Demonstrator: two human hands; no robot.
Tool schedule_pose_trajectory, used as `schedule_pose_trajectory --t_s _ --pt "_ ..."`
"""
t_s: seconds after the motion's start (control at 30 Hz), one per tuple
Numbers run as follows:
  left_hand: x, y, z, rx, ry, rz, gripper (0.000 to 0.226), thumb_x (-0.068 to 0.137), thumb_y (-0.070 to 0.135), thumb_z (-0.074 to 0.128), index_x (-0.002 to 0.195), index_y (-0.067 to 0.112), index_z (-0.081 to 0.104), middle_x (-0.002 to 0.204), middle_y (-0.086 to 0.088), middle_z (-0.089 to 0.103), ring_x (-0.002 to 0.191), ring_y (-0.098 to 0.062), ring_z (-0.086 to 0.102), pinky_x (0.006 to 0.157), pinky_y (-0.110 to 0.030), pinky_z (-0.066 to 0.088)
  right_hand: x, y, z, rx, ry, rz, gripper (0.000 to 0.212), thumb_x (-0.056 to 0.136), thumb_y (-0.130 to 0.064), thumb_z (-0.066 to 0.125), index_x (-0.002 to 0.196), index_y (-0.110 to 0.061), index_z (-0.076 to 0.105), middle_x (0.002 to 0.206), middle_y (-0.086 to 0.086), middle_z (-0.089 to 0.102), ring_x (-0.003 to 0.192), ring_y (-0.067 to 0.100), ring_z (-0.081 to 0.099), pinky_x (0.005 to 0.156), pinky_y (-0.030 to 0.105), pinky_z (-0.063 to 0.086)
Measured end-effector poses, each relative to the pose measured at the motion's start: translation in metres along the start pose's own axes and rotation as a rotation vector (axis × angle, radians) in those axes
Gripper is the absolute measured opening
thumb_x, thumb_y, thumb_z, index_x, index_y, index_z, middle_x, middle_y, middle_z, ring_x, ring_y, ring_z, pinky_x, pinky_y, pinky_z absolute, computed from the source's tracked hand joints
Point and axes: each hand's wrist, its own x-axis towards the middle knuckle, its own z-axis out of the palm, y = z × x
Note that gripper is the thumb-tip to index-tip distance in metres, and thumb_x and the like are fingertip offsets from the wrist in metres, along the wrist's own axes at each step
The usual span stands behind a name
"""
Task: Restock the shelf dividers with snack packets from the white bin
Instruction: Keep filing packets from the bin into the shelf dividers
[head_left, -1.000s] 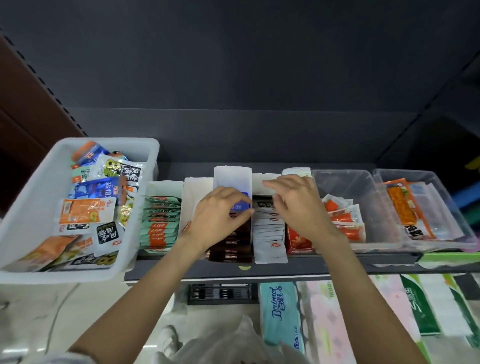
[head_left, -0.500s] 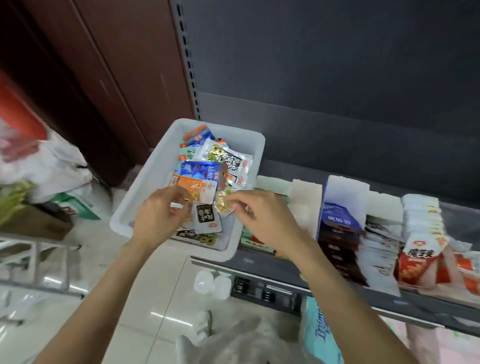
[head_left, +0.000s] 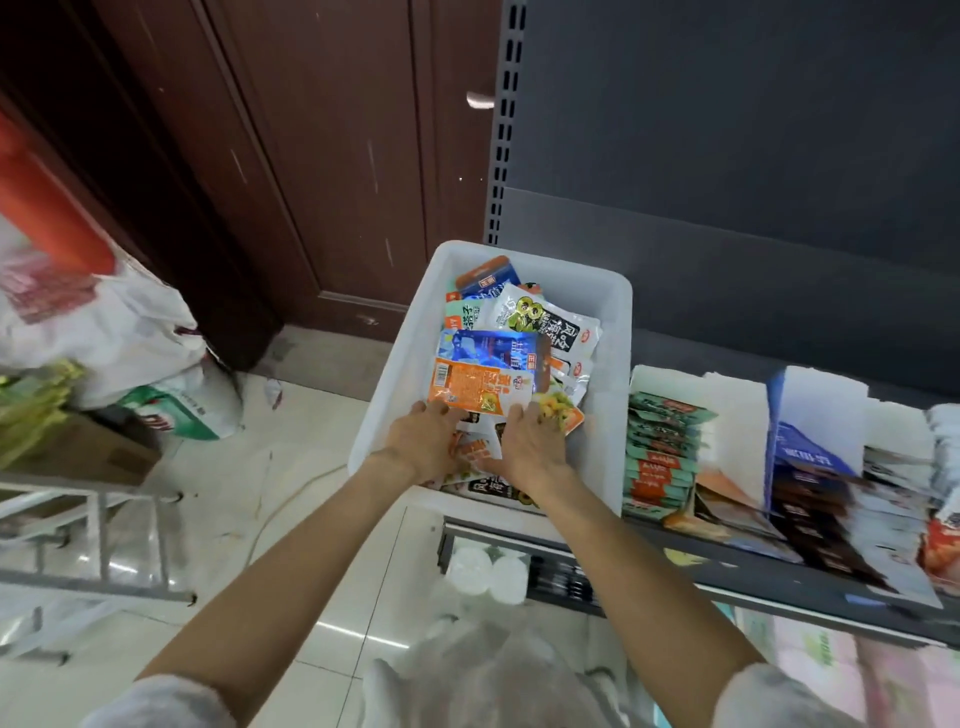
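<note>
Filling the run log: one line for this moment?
phase: picking | left hand, right hand: in white bin, among snack packets | grip: unclear

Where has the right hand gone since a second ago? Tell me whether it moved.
Yes. The right hand left the shelf dividers and went leftward into the white bin, now resting among the packets beside the left hand.

Only one view was given, a wide-angle camera worn on the person's head. It looked forward and steeply down over both forearms, which ran up from the bottom edge to the hands (head_left: 478, 441) at centre frame. It sat close above the white bin (head_left: 613, 332) in the middle, with the shelf (head_left: 779, 577) stretching to the right edge and the floor (head_left: 291, 519) filling the lower left. Straight lines bowed toward the edges, and the right side was blurred.
</note>
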Motion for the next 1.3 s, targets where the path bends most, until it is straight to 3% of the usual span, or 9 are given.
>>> schedule_pose_trajectory --t_s 0.17,0.33,0.53,0.63,0.73,0.83,0.97,1.17,1.3 --pt "0.000 0.000 -0.002 -0.051 0.134 0.067 0.068 0.081 0.038 0.066 0.139 0.027 0.032 0.139 -0.002 0.039 0.127 -0.024 0.038 0.096 -0.037 0.042 -0.016 0.009 -0.017 0.172 -0.108 0.033 0.059 0.082 -0.037 0.069 0.123 -0.005 0.040 0.117 0.013 0.046 0.106 0.030 0.052 0.076 0.033 0.043" --pt "-0.004 0.000 -0.010 -0.414 0.414 0.323 0.077 0.075 0.030 0.075 0.141 0.022 0.036 0.141 -0.004 0.038 0.126 -0.024 0.037 0.102 -0.036 0.038 -0.051 0.031 -0.049 0.195 0.141 0.014 0.017 0.091 -0.022 0.052 0.098 -0.011 0.063 0.083 0.002 0.059 0.072 0.021 0.055 0.060 0.027 0.038" --pt "-0.022 0.019 -0.037 -0.343 0.506 0.621 0.068 0.072 0.058 0.057 0.134 0.035 0.040 0.136 0.009 0.048 0.130 -0.009 0.035 0.110 -0.040 0.019 -0.089 0.063 -0.076 1.191 0.138 0.055 0.016 0.089 -0.013 0.062 0.105 -0.018 0.064 0.092 0.005 0.071 0.077 0.015 0.066 0.051 0.021 0.049" --pt "-0.031 0.034 -0.041 -0.323 0.666 0.708 0.036 0.084 0.042 0.056 0.119 0.033 0.059 0.115 0.012 0.065 0.111 -0.006 0.055 0.104 -0.037 0.033 -0.108 0.074 -0.084 1.470 0.045 0.024 0.015 0.093 -0.023 0.054 0.101 -0.014 0.064 0.090 0.008 0.071 0.074 0.016 0.066 0.053 0.022 0.050" --pt "-0.035 0.055 -0.057 -0.326 0.839 0.720 0.020 0.089 0.029 0.057 0.105 0.026 0.068 0.094 0.006 0.072 0.084 -0.012 0.063 0.087 -0.028 0.042 -0.122 0.093 -0.089 1.423 0.074 0.031 0.051 0.086 -0.057 0.036 0.107 -0.019 0.063 0.097 0.004 0.073 0.086 0.016 0.069 0.068 0.025 0.054" --pt "-0.036 0.084 -0.076 -0.224 0.917 0.718 0.018 0.087 0.024 0.062 0.101 0.022 0.073 0.089 0.004 0.072 0.077 -0.016 0.064 0.074 -0.025 0.040 -0.142 0.115 -0.096 1.386 0.212 0.026 0.055 0.081 -0.062 0.034 0.114 -0.026 0.059 0.101 -0.002 0.072 0.091 0.011 0.069 0.072 0.023 0.055" --pt "-0.035 0.135 -0.083 -0.084 0.995 0.832 0.024 0.083 0.014 0.067 0.104 0.024 0.073 0.095 0.005 0.070 0.081 -0.018 0.060 0.072 -0.031 0.046 -0.168 0.147 -0.102 1.565 0.377 0.105 0.047 0.078 -0.051 0.052 0.117 -0.026 0.056 0.086 -0.006 0.073 0.080 0.020 0.072 0.067 0.029 0.056" --pt "-0.030 0.242 -0.073 -0.086 1.119 0.947 0.026 0.081 0.014 0.064 0.102 0.025 0.073 0.098 0.007 0.069 0.093 -0.015 0.051 0.090 -0.032 0.036 -0.200 0.233 -0.094 1.627 0.663 0.152 0.049 0.081 0.001 0.067 0.123 -0.019 0.052 0.081 -0.002 0.074 0.082 0.018 0.067 0.068 0.028 0.055" --pt "-0.012 0.316 -0.054 -0.259 0.904 0.818 0.040 0.077 0.012 0.065 0.115 0.024 0.065 0.114 0.004 0.062 0.110 -0.017 0.047 0.097 -0.032 0.033 -0.211 0.306 -0.080 1.471 0.944 0.255 0.026 0.082 -0.002 0.068 0.099 -0.022 0.065 0.081 -0.012 0.073 0.073 0.001 0.067 0.066 0.017 0.052"
